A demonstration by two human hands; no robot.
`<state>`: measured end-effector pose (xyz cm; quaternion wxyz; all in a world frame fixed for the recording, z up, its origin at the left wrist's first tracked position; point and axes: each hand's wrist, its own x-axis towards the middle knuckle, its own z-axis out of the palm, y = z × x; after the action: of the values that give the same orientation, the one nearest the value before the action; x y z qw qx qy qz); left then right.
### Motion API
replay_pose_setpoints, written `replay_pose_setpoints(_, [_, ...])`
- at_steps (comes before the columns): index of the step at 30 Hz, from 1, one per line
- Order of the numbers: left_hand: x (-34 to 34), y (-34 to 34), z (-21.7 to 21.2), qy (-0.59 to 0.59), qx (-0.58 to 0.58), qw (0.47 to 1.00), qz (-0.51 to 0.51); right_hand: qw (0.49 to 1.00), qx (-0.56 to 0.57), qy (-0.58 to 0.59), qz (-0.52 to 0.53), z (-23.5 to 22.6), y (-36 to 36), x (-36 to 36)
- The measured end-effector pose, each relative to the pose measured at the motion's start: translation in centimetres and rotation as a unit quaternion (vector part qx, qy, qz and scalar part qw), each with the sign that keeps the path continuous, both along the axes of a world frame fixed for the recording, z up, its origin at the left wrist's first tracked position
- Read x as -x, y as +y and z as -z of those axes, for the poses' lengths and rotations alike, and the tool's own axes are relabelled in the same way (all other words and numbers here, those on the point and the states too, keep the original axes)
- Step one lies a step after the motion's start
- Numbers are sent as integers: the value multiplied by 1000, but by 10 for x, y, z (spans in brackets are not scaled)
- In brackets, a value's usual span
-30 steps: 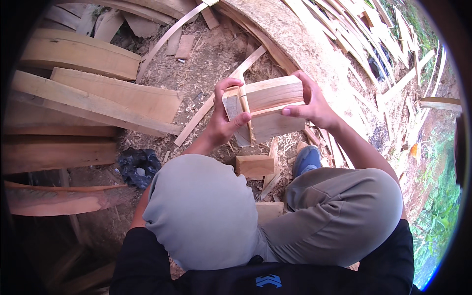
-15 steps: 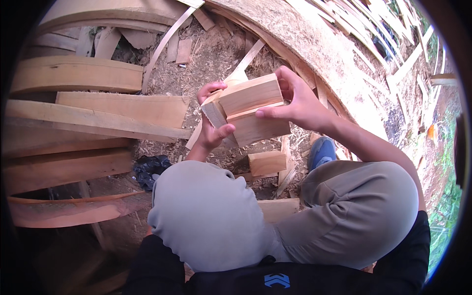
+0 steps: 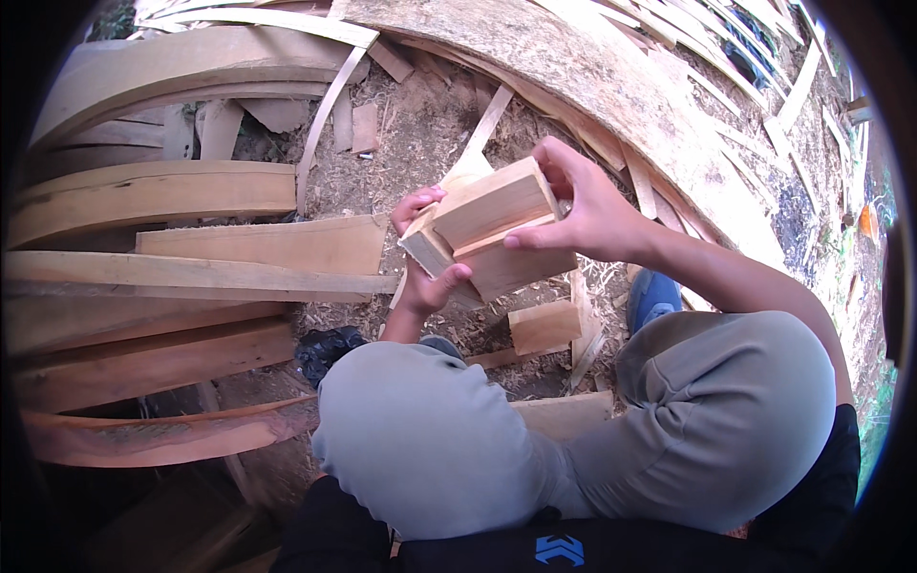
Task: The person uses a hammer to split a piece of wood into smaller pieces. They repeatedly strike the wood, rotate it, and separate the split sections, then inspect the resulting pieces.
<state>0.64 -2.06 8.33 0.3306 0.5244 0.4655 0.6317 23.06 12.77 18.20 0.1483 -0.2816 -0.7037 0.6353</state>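
Observation:
Between both hands I hold a pale, stepped wooden block [image 3: 497, 206] above the ground, tilted, with a ledge running along it. My left hand [image 3: 420, 285] grips its left end, thumb on the near side and fingers on the far side. My right hand [image 3: 594, 218] is closed around the right end, its thumb lying along the ledge; the other fingers are partly hidden behind the block. Below the held piece, a small wooden offcut [image 3: 544, 327] rests on the ground between my knees. A flat wooden piece [image 3: 565, 413] lies nearer to me.
Several thick boards and curved beams [image 3: 229, 187] are stacked at the left. A large slab [image 3: 611, 105] curves across the far right side, with thin strips [image 3: 802, 81] beyond. Wood shavings cover the dirt [image 3: 420, 105]. A black plastic bag [image 3: 327, 351] lies beside my left knee.
The view has shifted, so the surroundings appear further right and lower. The block has turned slightly in my hands, and both hands keep hold of its ends.

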Motion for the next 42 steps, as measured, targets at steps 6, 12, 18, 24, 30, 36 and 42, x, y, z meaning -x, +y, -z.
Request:
replay_pose_setpoints(6, [-8, 1, -6, 8, -1, 1000, 1, 999, 41, -5, -7, -5, 3, -1])
replay_pose_setpoints(12, [-8, 2, -2, 44, -31, 998, -16, 997, 80, 7, -22, -6, 5, 1])
replay_pose_setpoints(18, [-17, 3, -1, 87, -66, 994, -29, 994, 105, -17, -29, -14, 9, -4])
replay_pose_setpoints(24, [-21, 4, -4, 95, -70, 992, -35, 995, 91, -12, -31, -13, 14, -5])
replay_pose_setpoints(30, [-24, 14, -8, 104, -8, 994, -44, 996, 88, 0, -7, -9, 24, -4])
replay_pose_setpoints(36, [-15, 52, -31, 205, 72, 976, 8, 993, 109, 20, 32, -3, 66, -20])
replay_pose_setpoints(42, [-13, 89, -29, 277, -35, 954, 110, 996, 73, 31, 47, 22, 90, -40])
